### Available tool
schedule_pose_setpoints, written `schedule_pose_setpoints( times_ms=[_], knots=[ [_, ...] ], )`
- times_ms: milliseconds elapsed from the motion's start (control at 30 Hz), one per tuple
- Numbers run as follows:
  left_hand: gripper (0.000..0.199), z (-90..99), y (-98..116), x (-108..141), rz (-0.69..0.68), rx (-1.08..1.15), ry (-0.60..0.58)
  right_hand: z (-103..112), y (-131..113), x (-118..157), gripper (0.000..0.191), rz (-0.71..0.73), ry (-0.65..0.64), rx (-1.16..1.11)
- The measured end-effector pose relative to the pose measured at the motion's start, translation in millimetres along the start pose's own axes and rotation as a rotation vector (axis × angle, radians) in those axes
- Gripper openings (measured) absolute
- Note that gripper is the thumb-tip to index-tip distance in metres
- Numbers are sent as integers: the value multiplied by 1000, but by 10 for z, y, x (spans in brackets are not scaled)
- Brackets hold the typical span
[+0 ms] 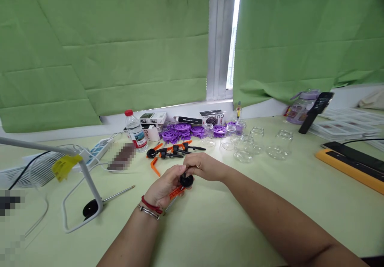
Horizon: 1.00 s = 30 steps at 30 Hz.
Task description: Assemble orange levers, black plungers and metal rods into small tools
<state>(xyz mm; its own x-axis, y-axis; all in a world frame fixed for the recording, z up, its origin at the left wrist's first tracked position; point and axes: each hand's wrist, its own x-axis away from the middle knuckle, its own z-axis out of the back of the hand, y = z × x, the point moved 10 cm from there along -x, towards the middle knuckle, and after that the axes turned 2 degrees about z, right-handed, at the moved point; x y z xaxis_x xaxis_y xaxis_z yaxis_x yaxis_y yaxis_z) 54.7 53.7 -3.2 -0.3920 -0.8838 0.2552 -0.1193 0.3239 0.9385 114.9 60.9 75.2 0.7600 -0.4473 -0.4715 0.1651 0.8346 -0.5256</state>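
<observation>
Near the middle of the view, my left hand point(165, 187) is wrapped round a black round part point(186, 180) with an orange piece point(177, 192) below it. A thin metal rod point(170, 205) sticks out under that hand. My right hand point(199, 166) pinches at the top of the black part, its fingertips touching it; anything smaller between them is hidden. Just beyond the hands lie several orange and black parts point(177, 151) and a bent orange piece point(155, 166).
Purple wheel-like parts point(180, 131), clear glass jars point(244, 149) and a red-capped bottle point(136, 131) stand farther back. At left are a white metal frame point(91, 183) and a rod with a black disc point(90, 208). An orange-and-black device point(351, 169) lies right.
</observation>
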Motion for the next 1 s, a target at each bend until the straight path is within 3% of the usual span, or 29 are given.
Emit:
schedule_pose_setpoints(
  times_ms=[267,500,767,1000],
  knots=[
    [37,4,-11,0,15,-13,4,-19,24,15,13,-4,25,-31],
    [40,16,-60,-3,38,-18,16,3,5,22,11,88,47,-36],
    [39,17,-49,-1,27,-59,27,18,15,21,19,62,50,-18],
    [40,28,-26,0,27,13,6,3,-30,23,11,79,65,-49]
  ],
)
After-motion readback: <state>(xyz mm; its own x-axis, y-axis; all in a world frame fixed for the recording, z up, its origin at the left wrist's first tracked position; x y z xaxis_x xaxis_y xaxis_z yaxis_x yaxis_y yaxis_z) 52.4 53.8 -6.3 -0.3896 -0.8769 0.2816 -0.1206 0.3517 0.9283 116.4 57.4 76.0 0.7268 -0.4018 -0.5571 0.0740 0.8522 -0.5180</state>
